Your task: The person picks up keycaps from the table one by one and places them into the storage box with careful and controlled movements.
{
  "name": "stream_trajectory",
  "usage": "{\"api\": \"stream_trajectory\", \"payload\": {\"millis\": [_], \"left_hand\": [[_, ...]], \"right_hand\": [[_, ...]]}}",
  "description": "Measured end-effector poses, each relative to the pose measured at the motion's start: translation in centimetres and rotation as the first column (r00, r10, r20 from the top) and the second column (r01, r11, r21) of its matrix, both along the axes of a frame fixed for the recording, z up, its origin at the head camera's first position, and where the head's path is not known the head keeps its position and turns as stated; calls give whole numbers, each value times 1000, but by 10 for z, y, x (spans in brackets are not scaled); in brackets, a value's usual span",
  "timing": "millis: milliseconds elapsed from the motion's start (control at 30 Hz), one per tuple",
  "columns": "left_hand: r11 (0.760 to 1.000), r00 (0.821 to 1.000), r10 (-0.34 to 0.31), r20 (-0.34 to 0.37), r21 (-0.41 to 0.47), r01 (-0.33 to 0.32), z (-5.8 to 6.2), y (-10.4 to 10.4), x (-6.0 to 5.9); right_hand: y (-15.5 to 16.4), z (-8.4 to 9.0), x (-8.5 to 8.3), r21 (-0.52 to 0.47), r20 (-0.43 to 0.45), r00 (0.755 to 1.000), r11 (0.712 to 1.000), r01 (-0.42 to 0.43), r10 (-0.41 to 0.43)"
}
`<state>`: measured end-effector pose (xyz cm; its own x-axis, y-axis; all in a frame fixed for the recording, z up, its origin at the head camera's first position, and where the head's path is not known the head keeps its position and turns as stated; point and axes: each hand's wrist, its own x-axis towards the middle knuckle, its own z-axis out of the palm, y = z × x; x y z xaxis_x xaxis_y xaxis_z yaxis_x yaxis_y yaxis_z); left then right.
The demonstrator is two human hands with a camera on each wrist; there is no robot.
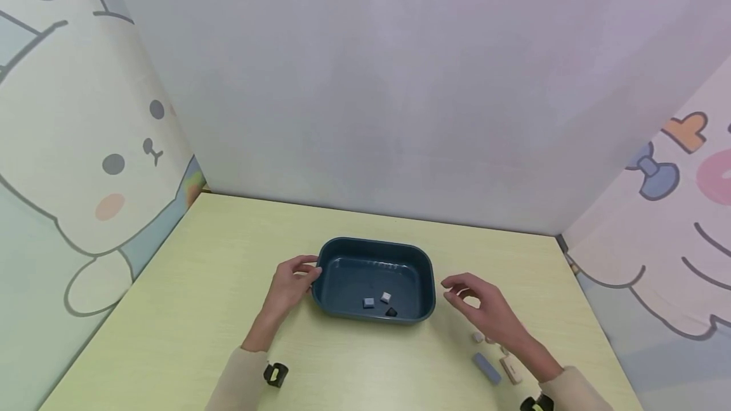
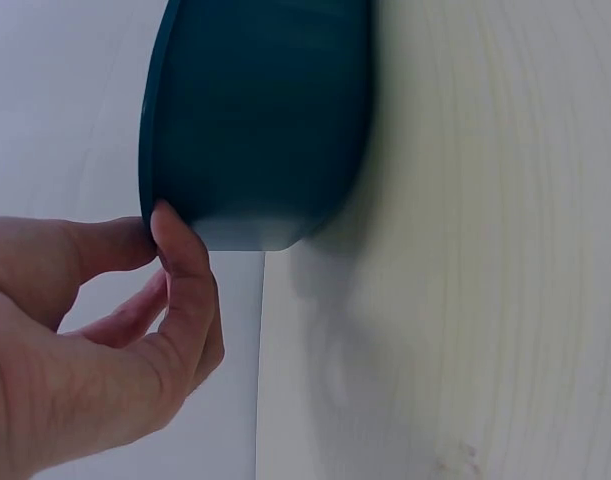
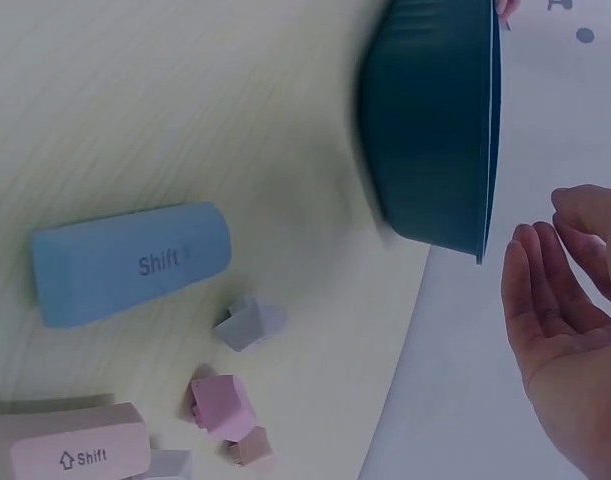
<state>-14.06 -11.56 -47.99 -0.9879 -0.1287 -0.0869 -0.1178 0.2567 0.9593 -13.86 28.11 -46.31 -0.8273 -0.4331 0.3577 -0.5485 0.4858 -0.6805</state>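
Fingers (image 2: 190, 270) of left hand (image 1: 290, 284): thumb and forefinger pinching the tub's rim at its left end. Right hand (image 1: 485, 309): fingers loosely curved, lying side by side, thumb tip apart from them; hand raised just beside the tub's right end, not touching it.

Pale wall (image 1: 371, 81) at back. Cartoon panels flank it, rabbit (image 1: 108, 144) on the left. Yellowish table (image 1: 240, 259), wood-grained in wrist views. Dark blue tub (image 1: 348, 279), rounded corners, upright on table between the hands.

Two long keys on table to the right of the tub, below the right hand and wrist. Blue key (image 3: 135, 262), marked "Shift", nearer the tub. Pink key (image 3: 75, 440), arrow plus "Shift", just beside it.

Small keys close by: grey (image 3: 251, 322), tilted; pink (image 3: 223, 405); a smaller brownish one (image 3: 251, 446) just beside the pink; a pale one (image 3: 167, 464) near the end of the pink long key, partly cut off in right wrist view.

Inside tub, towards the near wall, three small keys, apart: blue-grey (image 1: 368, 303), white (image 1: 386, 297), black (image 1: 391, 312) closest to that wall. Their markings too small to read.
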Motion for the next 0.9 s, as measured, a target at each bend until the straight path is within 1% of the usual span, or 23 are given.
{"api": "stream_trajectory", "payload": {"millis": [133,333,433,600,733,900], "left_hand": [[1000,1000,-3,-8,5,3,1,0,1],[1000,1000,-4,2,6,4,1,0,0],[1000,1000,1,14,5,-1,1,0,0],[1000,1000,-3,15,5,3,1,0,0],[1000,1000,-7,10,16,7,2,0,0],[1000,1000,-4,9,20,4,2,0,0]], "right_hand": [[6,-3,3,-17,44,999,1000,0,1],[14,-11,6,3,107,994,1000,17,-17],[16,-12,8,9,106,994,1000,7,-8],[19,-12,13,6,86,996,1000,-13,12],[23,-16,14,5,98,995,1000,-3,3],[28,-21,16,12,97,995,1000,-20,19]]}}
